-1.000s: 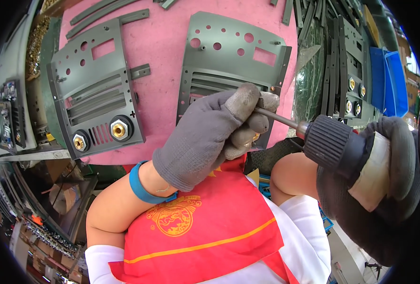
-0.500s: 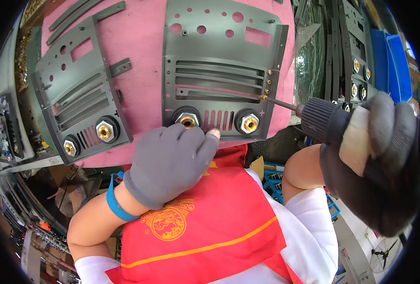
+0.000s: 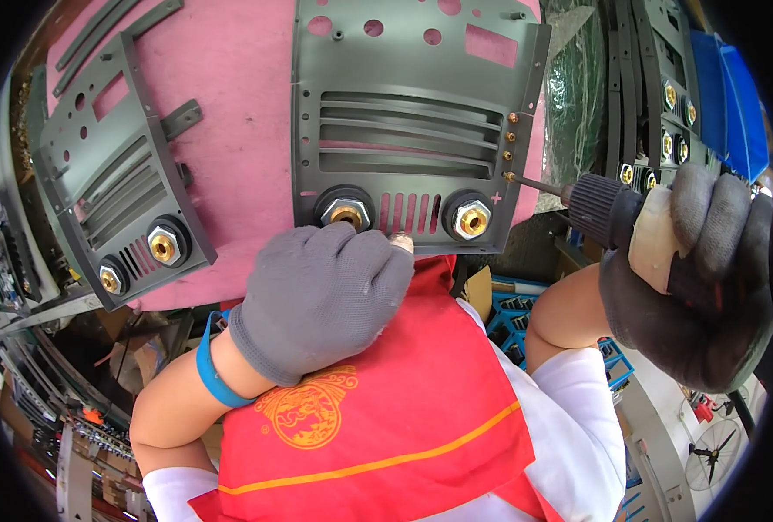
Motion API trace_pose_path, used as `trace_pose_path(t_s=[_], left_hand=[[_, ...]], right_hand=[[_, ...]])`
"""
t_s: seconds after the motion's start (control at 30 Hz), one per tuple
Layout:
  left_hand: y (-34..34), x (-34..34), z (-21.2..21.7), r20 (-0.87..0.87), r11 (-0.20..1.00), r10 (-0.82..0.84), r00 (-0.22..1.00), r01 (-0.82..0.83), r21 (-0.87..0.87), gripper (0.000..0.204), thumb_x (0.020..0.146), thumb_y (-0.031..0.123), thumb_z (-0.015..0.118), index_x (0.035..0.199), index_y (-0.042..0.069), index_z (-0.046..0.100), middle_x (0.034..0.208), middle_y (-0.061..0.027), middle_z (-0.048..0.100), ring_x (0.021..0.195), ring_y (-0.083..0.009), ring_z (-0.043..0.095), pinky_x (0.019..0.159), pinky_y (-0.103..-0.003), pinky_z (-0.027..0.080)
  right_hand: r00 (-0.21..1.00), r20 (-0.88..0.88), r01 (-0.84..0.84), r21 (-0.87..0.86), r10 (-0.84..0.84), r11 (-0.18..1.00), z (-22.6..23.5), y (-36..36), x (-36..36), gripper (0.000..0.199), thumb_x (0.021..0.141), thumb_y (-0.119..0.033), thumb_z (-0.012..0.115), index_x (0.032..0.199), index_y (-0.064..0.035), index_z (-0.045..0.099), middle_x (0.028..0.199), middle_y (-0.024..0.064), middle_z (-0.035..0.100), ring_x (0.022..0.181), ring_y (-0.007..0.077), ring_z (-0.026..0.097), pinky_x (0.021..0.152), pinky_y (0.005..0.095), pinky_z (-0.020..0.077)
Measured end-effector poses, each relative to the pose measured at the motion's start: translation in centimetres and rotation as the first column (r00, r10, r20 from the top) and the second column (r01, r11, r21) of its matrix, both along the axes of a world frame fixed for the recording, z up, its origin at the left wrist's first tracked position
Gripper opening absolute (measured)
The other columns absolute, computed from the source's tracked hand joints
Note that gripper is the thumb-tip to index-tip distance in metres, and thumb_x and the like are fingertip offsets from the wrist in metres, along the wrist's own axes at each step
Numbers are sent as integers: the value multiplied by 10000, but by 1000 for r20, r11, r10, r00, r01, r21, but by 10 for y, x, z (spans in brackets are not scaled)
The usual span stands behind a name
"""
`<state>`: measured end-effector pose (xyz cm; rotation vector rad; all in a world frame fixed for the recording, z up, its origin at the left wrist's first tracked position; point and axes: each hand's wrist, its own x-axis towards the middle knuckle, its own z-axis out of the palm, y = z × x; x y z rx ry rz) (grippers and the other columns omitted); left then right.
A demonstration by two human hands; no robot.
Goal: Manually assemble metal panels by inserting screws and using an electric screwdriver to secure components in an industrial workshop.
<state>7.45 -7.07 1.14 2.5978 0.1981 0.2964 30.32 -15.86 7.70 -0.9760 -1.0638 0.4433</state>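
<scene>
Screw driving on grey vented panel (image 3: 413,130)
Left hand (image 3: 321,296) braces flat; right hand (image 3: 709,270) grips driver (image 3: 595,204). Bit may slip, scratching paint.

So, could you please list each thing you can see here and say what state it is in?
left hand: gloved, pressing on the near edge of the grey panel
right hand: gloved, gripping the power screwdriver
power screwdriver: held level, bit at a brass screw on the panel's right edge
grey panel: flat on the pink mat
second panel: lying apart, untouched
</scene>
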Motion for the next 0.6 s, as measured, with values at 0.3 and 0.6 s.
trace_pose_path(t_s=[0.3,0.6], left_hand=[[4,-4,4,-57,998,-59,997,57,-36,241,756,129,648,988,63,644,770,-16,509,691,-175,539,518,-312,403],[1,-6,3,-82,997,-77,994,75,-34,373,664,107,668,1035,74,682,670,-4,449,605,-180,526,478,-316,387]], right_hand=[[987,32,159,20,-160,987,-7,-1,-3,196,838,-197,546,922,-23,513,793,-12,419,678,72,392,653,238,299],[963,-180,-223,-129,198,966,-5,-15,8,280,759,-234,722,880,-92,514,757,-10,490,644,72,435,625,203,379]])
